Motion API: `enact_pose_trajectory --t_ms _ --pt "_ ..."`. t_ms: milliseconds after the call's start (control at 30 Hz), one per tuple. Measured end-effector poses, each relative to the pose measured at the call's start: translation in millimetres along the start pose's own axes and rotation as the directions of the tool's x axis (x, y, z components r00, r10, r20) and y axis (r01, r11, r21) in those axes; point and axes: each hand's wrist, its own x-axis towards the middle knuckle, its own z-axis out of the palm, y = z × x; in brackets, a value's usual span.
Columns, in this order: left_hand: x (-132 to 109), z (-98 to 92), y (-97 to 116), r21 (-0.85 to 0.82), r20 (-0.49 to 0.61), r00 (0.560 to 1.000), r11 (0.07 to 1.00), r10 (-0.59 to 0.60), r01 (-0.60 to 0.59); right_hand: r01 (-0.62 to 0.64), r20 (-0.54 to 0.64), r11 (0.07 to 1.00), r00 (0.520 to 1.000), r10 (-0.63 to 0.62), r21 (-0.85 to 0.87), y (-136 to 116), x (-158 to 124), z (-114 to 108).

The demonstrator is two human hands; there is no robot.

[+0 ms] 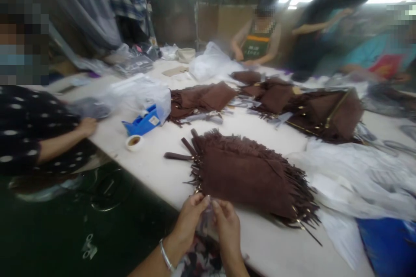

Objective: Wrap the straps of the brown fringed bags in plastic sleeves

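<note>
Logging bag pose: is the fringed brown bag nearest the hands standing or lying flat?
Lying flat: the brown bag rests on the white table, broad panel facing up, fringe splayed at its ends.

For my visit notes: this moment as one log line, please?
left hand: pinching clear plastic | right hand: at same plastic | brown fringed bag: on table
</note>
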Motion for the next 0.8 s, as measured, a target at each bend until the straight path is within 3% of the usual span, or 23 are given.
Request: enact_pose_trajectory --t_ms 133,233,567,800 --pt "-4 -6.7 -4 -0.108 0.004 1.0 0.994 -0.009 0.009 0.019 0.02 0.999 1.0 -0.019 -0.031 2 -1 1" --pt "-2 -8.2 -7 -0.111 -0.053 0.999 0.994 -0.008 0.002 0.052 0.022 0.996 0.998 -0.051 -0.072 0 -4 3" --pt "5 -1.1 -14 0.145 -0.174 0.976 0.984 0.132 -0.107 0.107 -0.018 0.976 0.994 -0.112 -0.192 -11 -13 5" --pt "5 -5.1 -12 0.353 -0.119 0.959 0.913 0.259 -0.203 0.111 -0.001 0.953 0.993 -0.116 -0.281 -10 -12 9"
